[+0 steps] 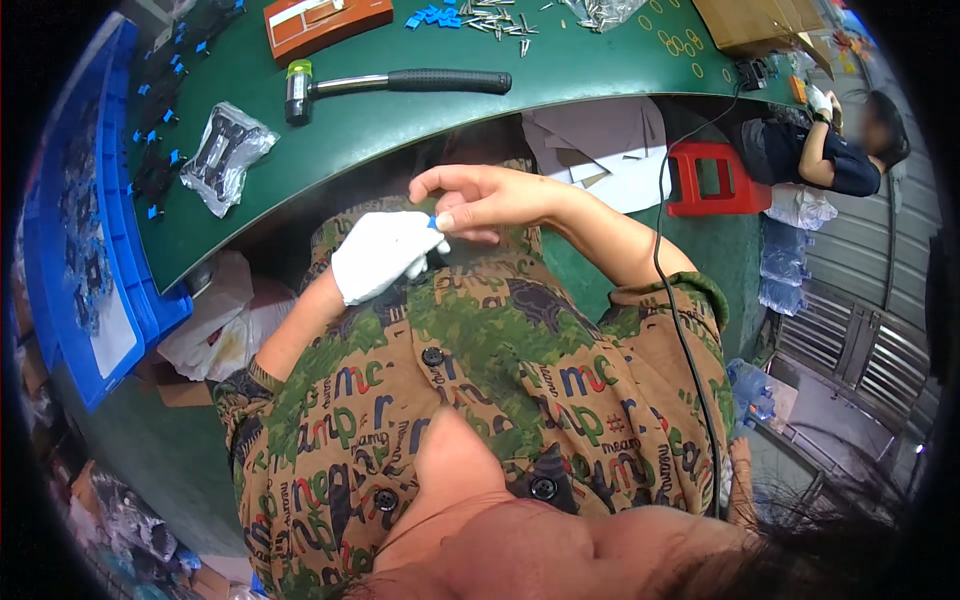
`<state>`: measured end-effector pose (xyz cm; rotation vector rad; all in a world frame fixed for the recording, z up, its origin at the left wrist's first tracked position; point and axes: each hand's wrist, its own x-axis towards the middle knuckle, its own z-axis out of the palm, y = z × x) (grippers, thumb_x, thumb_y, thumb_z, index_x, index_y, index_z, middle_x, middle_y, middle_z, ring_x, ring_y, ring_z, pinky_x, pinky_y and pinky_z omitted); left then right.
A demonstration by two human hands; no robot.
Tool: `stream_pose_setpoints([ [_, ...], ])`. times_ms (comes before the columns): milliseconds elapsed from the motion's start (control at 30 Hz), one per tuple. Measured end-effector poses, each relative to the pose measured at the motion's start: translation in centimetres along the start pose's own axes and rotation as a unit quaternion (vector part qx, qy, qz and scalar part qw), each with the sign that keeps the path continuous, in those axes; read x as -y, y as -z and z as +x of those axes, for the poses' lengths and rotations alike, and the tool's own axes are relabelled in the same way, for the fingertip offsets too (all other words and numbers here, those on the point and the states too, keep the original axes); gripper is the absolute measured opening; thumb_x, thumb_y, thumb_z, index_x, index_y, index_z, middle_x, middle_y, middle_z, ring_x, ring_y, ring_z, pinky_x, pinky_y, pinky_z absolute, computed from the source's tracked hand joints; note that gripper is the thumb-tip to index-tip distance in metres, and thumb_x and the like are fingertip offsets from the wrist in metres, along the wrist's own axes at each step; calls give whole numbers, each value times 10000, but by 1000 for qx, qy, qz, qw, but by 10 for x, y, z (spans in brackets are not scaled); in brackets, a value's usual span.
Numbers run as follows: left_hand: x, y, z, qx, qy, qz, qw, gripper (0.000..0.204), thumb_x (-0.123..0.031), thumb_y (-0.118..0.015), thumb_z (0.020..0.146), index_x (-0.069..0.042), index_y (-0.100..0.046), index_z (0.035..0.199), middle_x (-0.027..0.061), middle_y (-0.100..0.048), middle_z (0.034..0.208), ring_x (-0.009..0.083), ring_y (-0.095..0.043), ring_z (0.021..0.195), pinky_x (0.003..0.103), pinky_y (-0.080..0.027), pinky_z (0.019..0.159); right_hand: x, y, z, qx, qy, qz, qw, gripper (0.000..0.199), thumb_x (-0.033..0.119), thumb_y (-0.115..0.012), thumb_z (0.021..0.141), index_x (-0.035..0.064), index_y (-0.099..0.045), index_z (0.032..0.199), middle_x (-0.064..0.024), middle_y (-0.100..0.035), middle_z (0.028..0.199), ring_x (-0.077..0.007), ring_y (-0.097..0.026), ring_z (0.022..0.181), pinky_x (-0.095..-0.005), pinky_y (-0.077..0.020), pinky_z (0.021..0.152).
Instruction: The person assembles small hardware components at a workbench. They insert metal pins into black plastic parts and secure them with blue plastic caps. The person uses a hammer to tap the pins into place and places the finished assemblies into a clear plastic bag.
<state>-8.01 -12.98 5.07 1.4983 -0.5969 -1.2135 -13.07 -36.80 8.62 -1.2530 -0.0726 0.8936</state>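
Observation:
In front of my body, below the table edge, my two hands meet. My left hand [385, 252], in a white glove, is closed with its fingers curled down. A small blue plastic piece [433, 222] shows at its fingertips. My bare right hand [500, 198] pinches this same piece with the thumb, while its index finger arches above. Most of the piece is hidden by fingers. On the green table [440, 125] beyond lies a hammer [400, 83] with a black grip and a yellow-green tip. A clear bag of black parts [228, 158] lies left of the hammer.
An orange box [330, 27], blue pieces [435, 17], screws [500, 18], yellowish rings [680, 43] and a cardboard box [750, 35] lie along the table. Left stands a blue crate [165, 318]. A black cable [662, 250] hangs right, near a red stool [685, 195] and another person [840, 155].

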Motion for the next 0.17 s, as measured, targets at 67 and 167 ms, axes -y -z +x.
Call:
stream_pose_setpoints([
  [67, 4, 5, 0, 42, -25, -88, 995, 355, -341, -585, 1037, -34, -762, 1015, -15, -626, 674, 85, -568, 623, 269, -444, 579, -4, 0, 3, 17, -52, 91, 994, 467, 220, -657, 1016, 118, -444, 1419, 34, -556, 758, -44, -455, 547, -214, -318, 479],
  [167, 11, 22, 3, 54, 35, -120, 991, 391, -362, -605, 1025, -38, -730, 1206, 31, -757, 927, 88, -648, 772, 256, -522, 730, -20, 4, 16, 53, -52, 95, 993, 591, 270, -726, 976, 168, -422, 1473, 12, -588, 819, -60, -495, 553, -214, -349, 468],
])
